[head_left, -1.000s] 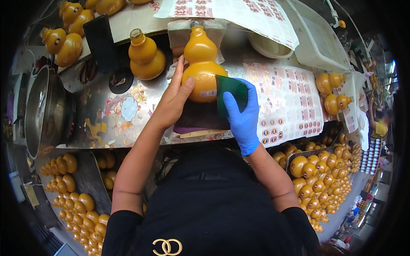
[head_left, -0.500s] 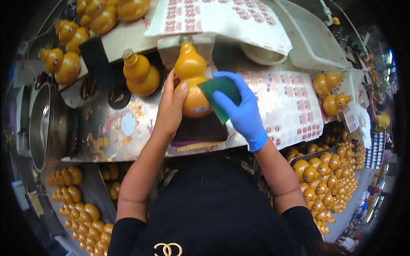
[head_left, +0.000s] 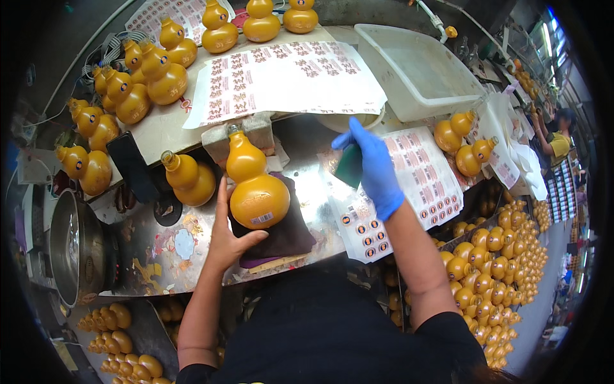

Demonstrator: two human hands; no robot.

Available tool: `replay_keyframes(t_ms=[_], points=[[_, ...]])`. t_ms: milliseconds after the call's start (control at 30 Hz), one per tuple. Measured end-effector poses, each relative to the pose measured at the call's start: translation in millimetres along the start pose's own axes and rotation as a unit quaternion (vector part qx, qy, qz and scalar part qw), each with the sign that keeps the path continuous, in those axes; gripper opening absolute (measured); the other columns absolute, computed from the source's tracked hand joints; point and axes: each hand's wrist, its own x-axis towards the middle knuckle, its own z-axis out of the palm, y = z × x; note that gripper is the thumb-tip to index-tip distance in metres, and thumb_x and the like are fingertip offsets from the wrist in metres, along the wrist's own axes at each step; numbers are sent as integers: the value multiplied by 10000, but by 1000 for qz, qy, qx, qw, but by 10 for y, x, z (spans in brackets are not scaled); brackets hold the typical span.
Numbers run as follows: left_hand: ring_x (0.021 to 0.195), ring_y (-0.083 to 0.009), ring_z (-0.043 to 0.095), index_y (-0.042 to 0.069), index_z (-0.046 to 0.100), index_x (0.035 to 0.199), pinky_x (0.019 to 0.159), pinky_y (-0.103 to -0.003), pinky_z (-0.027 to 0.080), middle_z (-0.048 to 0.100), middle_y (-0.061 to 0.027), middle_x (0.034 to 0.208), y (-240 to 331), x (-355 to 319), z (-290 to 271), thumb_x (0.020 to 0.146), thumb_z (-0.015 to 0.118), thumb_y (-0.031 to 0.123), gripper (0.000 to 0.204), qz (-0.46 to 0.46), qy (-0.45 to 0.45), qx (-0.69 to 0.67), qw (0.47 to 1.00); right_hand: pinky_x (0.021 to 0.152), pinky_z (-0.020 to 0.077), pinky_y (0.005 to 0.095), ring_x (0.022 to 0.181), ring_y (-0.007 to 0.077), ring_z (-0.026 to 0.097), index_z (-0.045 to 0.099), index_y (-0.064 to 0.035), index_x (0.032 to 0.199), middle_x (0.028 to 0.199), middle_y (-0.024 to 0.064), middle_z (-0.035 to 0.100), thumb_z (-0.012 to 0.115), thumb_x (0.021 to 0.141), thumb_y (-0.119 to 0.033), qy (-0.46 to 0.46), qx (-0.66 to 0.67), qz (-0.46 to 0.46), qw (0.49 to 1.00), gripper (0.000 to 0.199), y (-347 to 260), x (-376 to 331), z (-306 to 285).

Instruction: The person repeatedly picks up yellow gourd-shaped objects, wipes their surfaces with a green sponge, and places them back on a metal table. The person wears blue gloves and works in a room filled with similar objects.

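Observation:
A yellow gourd-shaped bottle (head_left: 259, 198) lies tilted on a dark cloth (head_left: 288, 240), its neck against a pale padded block (head_left: 256, 136). It bears a small white label low on its body. My bare left hand (head_left: 227, 237) is open at the bottle's left side, fingers along the edge and thumb spread clear below it; whether the fingers touch it I cannot tell. To the right, apart from the bottle, my blue-gloved right hand (head_left: 374, 166) holds a flat green scraper sheet (head_left: 348, 168) over the sticker sheets (head_left: 416, 173).
Another gourd bottle (head_left: 188, 179) stands left, by a dark phone-like slab (head_left: 132, 165). A printed sheet (head_left: 288, 83) covers the raised shelf. Behind are a clear plastic bin (head_left: 416, 77) and a bowl (head_left: 352, 121). A metal pan (head_left: 67, 249) sits left; many bottles (head_left: 492, 275) fill the lower right.
My right hand has left the bottle and moved right with the green scraper sheet. My left hand has loosened, its thumb now off the bottle. The view has shifted, showing more of the shelf.

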Motion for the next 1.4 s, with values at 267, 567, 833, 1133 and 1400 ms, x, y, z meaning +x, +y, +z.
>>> replay_keyframes(t_ms=[267,567,833,1133,1400], points=[[1181,-309,520,50,141,1498,1028,-379,377,526,-176,1278,-94,21,187,660,828,155,1088,13,69,82,994,930,466,388,1045,339,612,595,-210,1277,1163,163,636,458,861,-185,19,-625,-180,759,439,-305,1646,175],[1230,-301,462,84,380,1415,1079,-445,301,505,-124,1281,165,-69,162,607,857,157,941,97,132,320,933,701,502,307,721,223,639,713,-160,1067,881,101,689,547,851,-213,-131,-482,-153,853,277,-227,837,-42],[1265,-369,381,101,439,1358,1078,-501,268,421,-112,1300,131,41,281,578,882,162,900,259,134,377,879,393,295,232,418,101,382,534,-117,869,611,-29,447,730,812,-411,67,209,164,962,358,343,475,544],[1245,-345,410,81,362,1419,1053,-421,345,404,-159,1327,3,-119,177,626,847,101,930,134,130,274,943,458,370,274,488,124,458,602,-127,940,843,30,578,685,806,-213,109,212,58,969,180,592,495,405],[1182,-322,447,86,382,1422,989,-409,346,439,-147,1298,49,-99,117,605,832,144,935,158,131,274,940,848,481,239,927,105,620,661,-2,1077,1026,57,678,640,869,-41,-65,-59,-137,987,213,7,5,283]])
